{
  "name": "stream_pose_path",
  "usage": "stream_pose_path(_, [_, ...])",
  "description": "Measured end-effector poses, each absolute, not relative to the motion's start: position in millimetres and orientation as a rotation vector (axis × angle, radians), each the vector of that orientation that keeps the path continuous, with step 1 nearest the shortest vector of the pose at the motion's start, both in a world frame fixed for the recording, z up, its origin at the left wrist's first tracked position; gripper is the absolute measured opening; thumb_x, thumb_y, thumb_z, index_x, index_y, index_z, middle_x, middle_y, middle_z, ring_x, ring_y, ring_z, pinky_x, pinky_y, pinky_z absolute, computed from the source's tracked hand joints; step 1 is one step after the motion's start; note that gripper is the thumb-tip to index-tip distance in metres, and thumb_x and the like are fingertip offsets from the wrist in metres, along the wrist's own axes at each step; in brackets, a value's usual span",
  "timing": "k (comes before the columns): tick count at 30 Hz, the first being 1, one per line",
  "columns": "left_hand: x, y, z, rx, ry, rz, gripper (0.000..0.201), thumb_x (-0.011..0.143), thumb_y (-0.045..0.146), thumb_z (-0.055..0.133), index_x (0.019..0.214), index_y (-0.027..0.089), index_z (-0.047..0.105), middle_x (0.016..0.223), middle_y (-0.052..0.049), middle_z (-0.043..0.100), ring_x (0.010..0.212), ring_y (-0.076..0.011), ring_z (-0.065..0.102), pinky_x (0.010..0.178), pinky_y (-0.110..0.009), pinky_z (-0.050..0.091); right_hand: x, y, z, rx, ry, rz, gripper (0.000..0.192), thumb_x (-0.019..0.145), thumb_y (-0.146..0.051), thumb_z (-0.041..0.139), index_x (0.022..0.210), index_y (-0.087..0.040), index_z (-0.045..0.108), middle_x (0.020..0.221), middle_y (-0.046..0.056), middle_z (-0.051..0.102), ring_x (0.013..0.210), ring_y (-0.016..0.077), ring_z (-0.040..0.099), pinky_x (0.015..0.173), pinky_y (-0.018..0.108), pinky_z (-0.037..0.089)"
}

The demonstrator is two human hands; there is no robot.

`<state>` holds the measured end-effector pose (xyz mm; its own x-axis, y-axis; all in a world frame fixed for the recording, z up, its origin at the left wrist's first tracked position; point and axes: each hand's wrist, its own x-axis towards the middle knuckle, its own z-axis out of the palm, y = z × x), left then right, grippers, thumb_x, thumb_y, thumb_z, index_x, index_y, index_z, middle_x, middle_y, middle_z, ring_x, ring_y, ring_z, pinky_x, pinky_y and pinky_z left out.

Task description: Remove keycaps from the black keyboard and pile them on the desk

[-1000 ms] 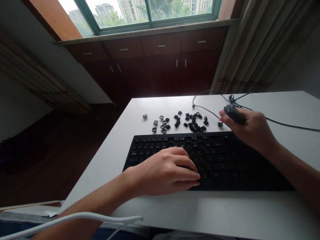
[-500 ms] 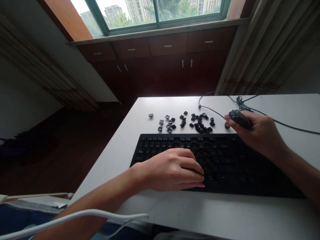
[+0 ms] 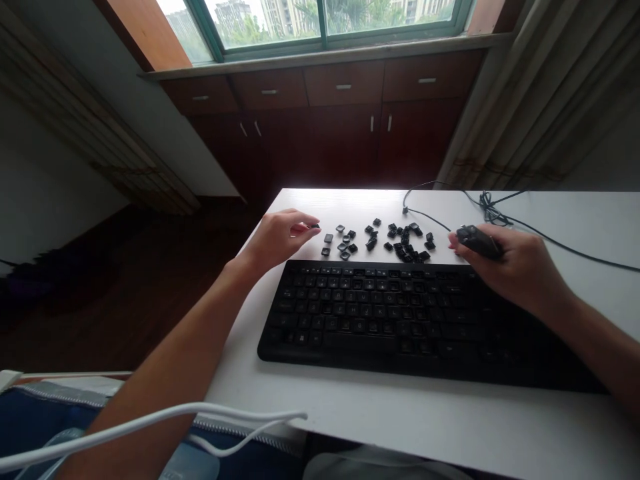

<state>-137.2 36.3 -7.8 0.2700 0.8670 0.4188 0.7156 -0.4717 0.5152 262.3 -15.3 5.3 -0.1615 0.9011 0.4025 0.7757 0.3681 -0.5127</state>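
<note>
A black keyboard (image 3: 345, 340) lies along the white table, with several sockets where keycaps are off. Behind its left end, my left hand (image 3: 277, 235) pinches a small dark keycap (image 3: 315, 226) between thumb and fingertips. Loose black keycaps (image 3: 407, 250) are scattered and heaped just behind the keyboard, to the right of that hand. My right hand (image 3: 525, 267) is closed around a black oblong handheld object (image 3: 479, 241), held above the keyboard's back right part. Its exact kind I cannot make out, since fingers and palm cover part of it.
A thin black cable (image 3: 555, 233) runs from a bundle at the back right across the table (image 3: 400, 407). At lower left, a white cord (image 3: 200, 408) crosses in front of my left arm, above a blue fabric thing with a zip. Cabinets (image 3: 345, 133) stand beyond the table.
My left hand has moved from the keyboard's middle to the back left and taken hold of the lone keycap there. The right hand keeps nearly the same place. The view has shifted slightly.
</note>
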Motion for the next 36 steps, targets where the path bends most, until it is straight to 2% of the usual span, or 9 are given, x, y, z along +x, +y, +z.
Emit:
stream_pose_path(5, [-123,33,-5,2.380,1.284,1.075,0.028,0.093,0.041,0.068,0.105,0.019,0.080,0.106,-0.009,0.075,0.090,-0.0203,0.074,0.087,-0.035,0.064,261,-15,6,-1.439,-1.989,0.274,0.023,0.089,-0.041,0.066,0.095,-0.020,0.075,0.088,0.009,0.076,0.079,0.0279,0.070,0.073,0.041,0.052])
stream_pose_path(8, [-120,32,-4,2.356,1.278,1.123,0.025,0.091,0.040,0.071,0.104,0.020,0.080,0.106,-0.008,0.076,0.089,-0.0201,0.074,0.088,-0.036,0.062,256,-12,12,-1.443,-1.985,0.281,0.024,0.089,-0.041,0.066,0.095,-0.019,0.074,0.084,0.008,0.075,0.074,0.0248,0.068,0.070,0.038,0.050])
stream_pose_path(11, [-120,35,-4,2.074,1.301,1.287,0.030,0.085,0.042,0.078,0.106,0.021,0.080,0.106,-0.008,0.077,0.089,-0.0208,0.075,0.086,-0.036,0.063,238,-4,20,-1.417,-2.016,0.314,0.027,0.090,-0.044,0.065,0.084,-0.018,0.072,0.075,0.006,0.071,0.064,0.0198,0.061,0.061,0.032,0.044])
stream_pose_path(14, [-125,42,-3,1.766,1.265,1.470,0.037,0.084,0.045,0.079,0.112,0.021,0.076,0.103,-0.008,0.078,0.085,-0.0185,0.076,0.080,-0.032,0.064,207,8,28,-1.311,-2.114,0.406,0.039,0.094,-0.050,0.059,0.078,-0.017,0.071,0.075,0.006,0.070,0.064,0.0178,0.059,0.059,0.030,0.041])
stream_pose_path(18, [-134,53,1,1.330,1.138,1.697,0.037,0.081,0.045,0.082,0.110,0.023,0.074,0.106,-0.006,0.077,0.081,-0.0122,0.073,0.072,-0.024,0.061,159,27,33,-1.316,-2.198,0.577,0.043,0.093,-0.053,0.060,0.079,-0.015,0.074,0.080,0.006,0.071,0.061,0.0141,0.057,0.056,0.028,0.039])
stream_pose_path(22, [-143,58,3,1.305,1.133,1.827,0.035,0.081,0.044,0.083,0.109,0.027,0.072,0.109,-0.002,0.077,0.083,-0.0109,0.072,0.070,-0.024,0.059,121,43,33,-1.361,-2.254,0.590,0.044,0.091,-0.055,0.063,0.077,-0.015,0.072,0.072,0.005,0.068,0.055,0.0120,0.050,0.052,0.027,0.035])
stream_pose_path(30, [-156,78,-3,1.446,1.077,2.075,0.029,0.094,0.040,0.073,0.116,0.025,0.062,0.104,0.013,0.077,0.089,-0.0006,0.069,0.080,-0.024,0.054,76,63,26,-1.550,-2.414,0.486,0.051,0.081,-0.066,0.070,0.070,-0.015,0.068,0.067,0.009,0.065,0.059,0.0174,0.055,0.053,0.030,0.036])
stream_pose_path(33, [-149,74,1,1.504,1.068,2.115,0.028,0.093,0.038,0.074,0.113,0.022,0.063,0.101,0.013,0.077,0.088,-0.0012,0.070,0.081,-0.025,0.054,65,64,27,-1.604,-2.458,0.446,0.052,0.079,-0.067,0.071,0.072,-0.015,0.068,0.071,0.012,0.065,0.064,0.0211,0.059,0.056,0.032,0.038])
stream_pose_path(36, [-134,58,12,1.576,1.042,2.161,0.029,0.087,0.038,0.080,0.106,0.020,0.067,0.099,0.009,0.078,0.091,-0.0059,0.073,0.084,-0.028,0.058,58,64,27,-1.650,-2.472,0.447,0.045,0.078,-0.059,0.075,0.075,-0.015,0.069,0.074,0.013,0.066,0.069,0.0240,0.062,0.058,0.033,0.040])
